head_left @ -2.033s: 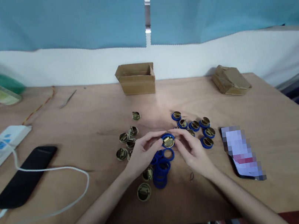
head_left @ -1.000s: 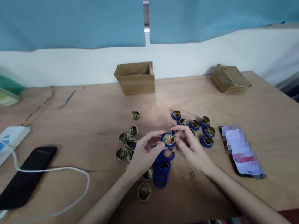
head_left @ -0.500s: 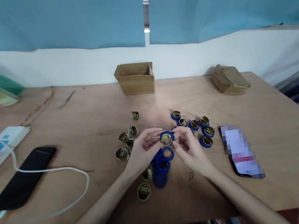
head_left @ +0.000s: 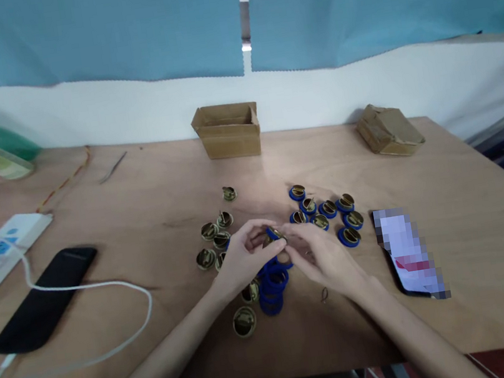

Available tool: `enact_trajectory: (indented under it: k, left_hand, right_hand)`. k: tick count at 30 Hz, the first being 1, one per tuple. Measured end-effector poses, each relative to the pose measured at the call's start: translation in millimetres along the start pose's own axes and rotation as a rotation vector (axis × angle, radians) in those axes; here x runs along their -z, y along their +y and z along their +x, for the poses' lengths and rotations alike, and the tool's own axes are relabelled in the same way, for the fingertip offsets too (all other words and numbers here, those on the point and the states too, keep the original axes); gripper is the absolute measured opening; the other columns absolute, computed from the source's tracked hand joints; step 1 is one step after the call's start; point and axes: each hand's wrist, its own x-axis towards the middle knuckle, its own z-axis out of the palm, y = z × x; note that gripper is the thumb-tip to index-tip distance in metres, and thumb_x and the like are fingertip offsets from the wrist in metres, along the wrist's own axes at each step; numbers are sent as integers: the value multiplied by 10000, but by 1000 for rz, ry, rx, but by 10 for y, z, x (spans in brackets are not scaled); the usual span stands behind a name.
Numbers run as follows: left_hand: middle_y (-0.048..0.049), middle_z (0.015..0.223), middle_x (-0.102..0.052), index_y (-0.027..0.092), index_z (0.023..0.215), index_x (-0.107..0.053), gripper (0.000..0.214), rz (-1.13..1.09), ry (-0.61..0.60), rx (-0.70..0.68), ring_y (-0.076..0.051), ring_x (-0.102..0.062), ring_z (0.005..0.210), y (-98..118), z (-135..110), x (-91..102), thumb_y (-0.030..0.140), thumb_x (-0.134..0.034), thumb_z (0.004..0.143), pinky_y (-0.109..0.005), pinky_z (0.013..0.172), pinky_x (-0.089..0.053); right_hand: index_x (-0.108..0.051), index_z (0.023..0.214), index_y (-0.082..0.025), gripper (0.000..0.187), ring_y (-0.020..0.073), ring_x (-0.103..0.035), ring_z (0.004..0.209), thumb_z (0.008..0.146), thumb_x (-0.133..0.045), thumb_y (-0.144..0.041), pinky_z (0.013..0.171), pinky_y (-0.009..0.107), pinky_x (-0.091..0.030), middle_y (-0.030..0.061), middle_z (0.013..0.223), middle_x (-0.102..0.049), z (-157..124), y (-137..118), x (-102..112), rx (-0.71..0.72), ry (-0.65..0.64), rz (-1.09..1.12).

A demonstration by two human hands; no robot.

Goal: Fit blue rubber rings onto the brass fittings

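Note:
Over the middle of the wooden table (head_left: 139, 193), my left hand (head_left: 241, 259) and my right hand (head_left: 323, 257) meet, both pinching one brass cap with a blue ring (head_left: 274, 234) between their fingertips. Just below the hands lies a heap of loose blue rings (head_left: 272, 284). Bare brass caps (head_left: 213, 240) are scattered to the left, one more (head_left: 244, 321) near my left forearm. Several caps fitted with blue rings (head_left: 337, 214) lie to the right of my right hand.
A black phone (head_left: 43, 298) and white cable (head_left: 105, 286) lie at left beside a power strip (head_left: 0, 245). Another phone (head_left: 408, 254) lies at right. An open cardboard box (head_left: 227, 131) and a crumpled brown packet (head_left: 389, 129) sit at the back.
The ringed cap was held up flat between both hands. Both hands have closed in and dropped a little, and the cap is now mostly hidden by the fingers.

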Motion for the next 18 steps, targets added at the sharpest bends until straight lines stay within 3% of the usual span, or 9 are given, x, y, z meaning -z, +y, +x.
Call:
enact_trajectory:
  k: [3,5,8,11,13,18]
  left_hand:
    - [-92,1151,-762,175,1045,-655,359,-45,43,-22,-188,-718,1059,35,-8,-4,215,-845,742,-323,976,-558]
    - [-97,1187,-755,177,1022,-646,366,-53,68,-45,-186,-716,1064,57,-12,-5,203,-859,726,-316,975,-555]
    - [-99,1188,-755,178,979,-626,360,-51,77,-70,-183,-721,1029,71,-19,-7,192,-869,714,-306,936,-563]
    - [-99,1192,-750,178,981,-616,358,-38,74,-89,-175,-719,1024,69,-31,-16,178,-861,720,-300,939,-554]
    - [-98,1195,-746,178,992,-614,357,-26,66,-93,-173,-716,1034,65,-38,-24,172,-854,728,-303,956,-546]
    - [-80,1171,-745,186,1000,-620,341,-3,42,-115,-176,-715,1023,47,-34,-26,176,-841,741,-313,946,-545]
  right_hand:
    - [-529,1322,-244,363,241,-713,908,966,-591,-268,794,392,-591,90,1082,-725,24,88,182,-204,121,-3]
    - [-592,1182,-232,212,209,-690,734,979,-556,-280,680,348,-556,51,892,-723,40,203,333,-347,95,-25]
    - [-617,979,-221,79,189,-636,597,964,-559,-272,552,300,-450,4,698,-680,31,377,474,-441,-166,-57]
    - [-607,902,-219,45,178,-620,571,944,-593,-231,520,272,-367,-13,644,-659,-14,441,442,-476,-456,-64]
    - [-593,931,-212,68,186,-641,604,923,-649,-249,519,265,-332,8,704,-693,-40,419,364,-504,-535,-145]
    - [-547,1077,-195,338,274,-718,772,886,-733,-401,539,270,-300,87,875,-755,-34,344,248,-594,-586,-314]
